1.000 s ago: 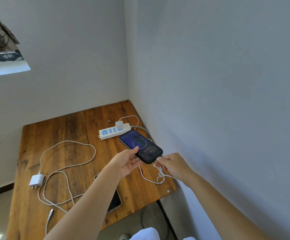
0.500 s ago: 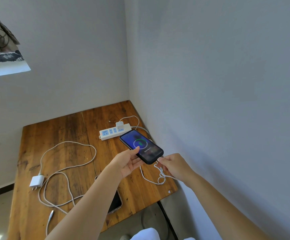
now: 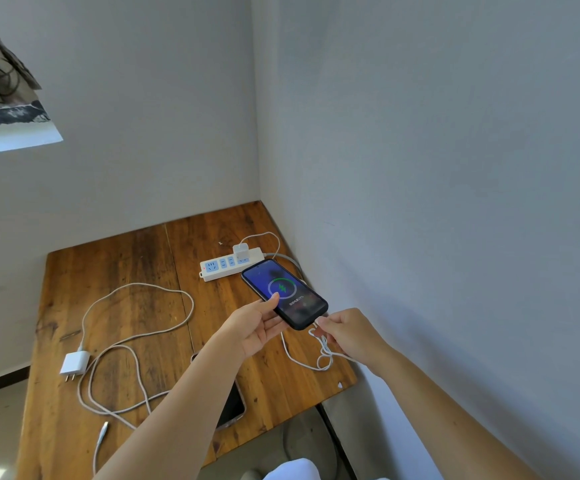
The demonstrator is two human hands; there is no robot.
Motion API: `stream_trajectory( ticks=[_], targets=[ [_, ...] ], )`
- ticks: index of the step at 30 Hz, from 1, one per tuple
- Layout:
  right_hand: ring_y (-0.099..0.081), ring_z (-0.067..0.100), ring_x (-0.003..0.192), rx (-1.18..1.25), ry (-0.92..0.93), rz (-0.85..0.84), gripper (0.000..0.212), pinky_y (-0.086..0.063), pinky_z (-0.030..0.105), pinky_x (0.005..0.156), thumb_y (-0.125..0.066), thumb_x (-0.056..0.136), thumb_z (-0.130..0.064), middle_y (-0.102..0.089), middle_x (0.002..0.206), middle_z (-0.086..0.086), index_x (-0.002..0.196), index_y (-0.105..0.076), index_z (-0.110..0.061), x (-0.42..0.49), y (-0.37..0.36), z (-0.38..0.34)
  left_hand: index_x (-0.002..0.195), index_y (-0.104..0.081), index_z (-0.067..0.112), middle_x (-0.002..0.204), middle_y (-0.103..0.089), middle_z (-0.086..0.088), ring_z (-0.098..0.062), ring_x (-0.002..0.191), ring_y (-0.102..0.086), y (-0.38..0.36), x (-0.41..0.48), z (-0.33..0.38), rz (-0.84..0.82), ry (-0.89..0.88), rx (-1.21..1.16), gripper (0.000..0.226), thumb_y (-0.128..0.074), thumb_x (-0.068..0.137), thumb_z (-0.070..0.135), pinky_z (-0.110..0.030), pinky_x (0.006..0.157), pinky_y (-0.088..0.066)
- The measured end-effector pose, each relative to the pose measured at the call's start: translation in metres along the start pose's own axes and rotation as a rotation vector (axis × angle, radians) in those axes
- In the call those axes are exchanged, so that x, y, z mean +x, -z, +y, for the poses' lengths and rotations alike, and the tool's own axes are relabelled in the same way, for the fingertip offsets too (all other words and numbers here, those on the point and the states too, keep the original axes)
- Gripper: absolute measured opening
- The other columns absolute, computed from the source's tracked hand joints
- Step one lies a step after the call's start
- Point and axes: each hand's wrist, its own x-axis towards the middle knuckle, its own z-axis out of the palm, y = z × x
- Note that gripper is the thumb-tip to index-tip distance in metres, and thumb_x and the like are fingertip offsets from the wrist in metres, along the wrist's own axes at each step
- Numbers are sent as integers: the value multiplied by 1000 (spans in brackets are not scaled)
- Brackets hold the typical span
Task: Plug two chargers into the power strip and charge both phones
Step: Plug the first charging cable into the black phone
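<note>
My left hand [image 3: 259,329] holds a black phone [image 3: 283,292] above the table; its screen shows a green charging ring. My right hand [image 3: 349,336] pinches the white cable [image 3: 302,360] at the phone's bottom end. That cable runs back to a white charger [image 3: 240,251] plugged into the white power strip [image 3: 226,266] near the wall. A second white charger [image 3: 74,364] lies unplugged at the left, its long cable [image 3: 136,344] looped over the wood. A second phone [image 3: 233,405] lies flat, mostly hidden under my left forearm.
The wooden table [image 3: 118,271] stands in a room corner, with white walls behind it and along its right side. The second cable's loose plug end [image 3: 103,431] lies near the front edge. A dark cord [image 3: 330,431] hangs below the table's front right corner.
The phone's screen has lit up brighter and the green charging ring now shows clearly. Both hands have stayed almost still on the phone and the cable.
</note>
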Motion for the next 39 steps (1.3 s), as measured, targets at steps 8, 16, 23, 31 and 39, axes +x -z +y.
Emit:
stream_trajectory(
  ticks=[8,16,23,31,39],
  targets=[
    [-51,7,53,1,-1,-3,42,-40,19,57,-49,95,-28,-52,54,-1,55,-54,-16,2,-1,0,118,-54,10,112,-67,-18,-30,94,-69,1,1,1,6,-1,1,33,-64,87,16,-28,51,-58],
    [-51,9,53,15,-14,-16,42,-42,20,58,-50,95,-29,-53,56,1,55,-54,-15,5,0,0,117,-55,10,111,-68,-18,-29,93,-70,2,4,1,12,0,-6,33,-65,86,16,-28,49,-57],
    [-48,5,48,30,-23,-32,42,-40,19,54,-52,94,-28,-52,51,-3,54,-56,-16,6,0,1,112,-57,7,97,-73,-18,-25,80,-74,3,7,1,0,10,-5,29,-66,85,14,-28,50,-58],
    [-50,6,47,52,-35,-29,42,-41,21,53,-56,92,-27,-54,49,-5,53,-60,-14,9,2,5,106,-58,6,91,-75,-18,-27,80,-74,3,11,0,19,22,-10,24,-66,85,12,-29,49,-57],
    [-59,9,71,-93,-27,-42,16,-45,21,61,-57,91,-25,-66,78,0,89,-70,-16,36,-8,24,101,-58,8,98,-71,-17,-27,84,-72,5,48,3,104,32,36,14,-63,88,9,-33,51,-58]
  ],
)
